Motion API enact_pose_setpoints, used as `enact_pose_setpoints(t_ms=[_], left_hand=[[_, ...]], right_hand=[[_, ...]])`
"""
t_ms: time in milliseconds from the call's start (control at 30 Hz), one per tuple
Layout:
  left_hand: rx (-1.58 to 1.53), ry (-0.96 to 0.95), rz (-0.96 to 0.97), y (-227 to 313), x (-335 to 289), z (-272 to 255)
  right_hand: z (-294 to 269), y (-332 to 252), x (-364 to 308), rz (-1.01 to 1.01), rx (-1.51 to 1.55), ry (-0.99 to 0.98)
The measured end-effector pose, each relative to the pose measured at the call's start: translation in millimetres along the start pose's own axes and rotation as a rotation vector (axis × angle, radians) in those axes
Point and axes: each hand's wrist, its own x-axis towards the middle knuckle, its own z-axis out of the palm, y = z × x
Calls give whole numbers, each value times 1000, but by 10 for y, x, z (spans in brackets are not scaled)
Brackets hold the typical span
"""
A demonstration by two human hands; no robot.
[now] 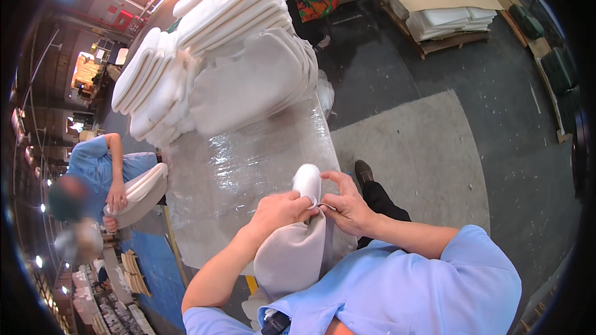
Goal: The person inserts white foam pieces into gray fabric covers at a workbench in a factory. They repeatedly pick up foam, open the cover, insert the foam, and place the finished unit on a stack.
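A grey fabric cover with white foam poking from its top stands at the near edge of the plastic-wrapped table. The left hand grips its opening; the right hand pinches the edge. Stacked cushions crowd the table's far end.

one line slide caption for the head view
Left hand and right hand hold a grey cover over white foam at a plastic-wrapped table.

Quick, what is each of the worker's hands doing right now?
Left hand: closed, gripping the top of the grey fabric cover around the white foam pad.
Right hand: closed, fingers pinching the cover's edge beside the pad.
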Motion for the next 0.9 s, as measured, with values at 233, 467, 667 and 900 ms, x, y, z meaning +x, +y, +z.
enact_pose_setpoints(t_ms=[233, 467, 667, 900], left_hand=[[105, 593, 274, -379, 280, 263], [-397, 472, 111, -531, 494, 358], [-473, 543, -18, -544, 760, 356], [-797, 509, -134, -703, 1031, 481]], right_hand=[[69, 445, 416, -55, 153, -111], [-3, 505, 650, 174, 287, -242], [98, 647, 832, 259, 387, -21], [185, 833, 877, 428, 511, 27]])
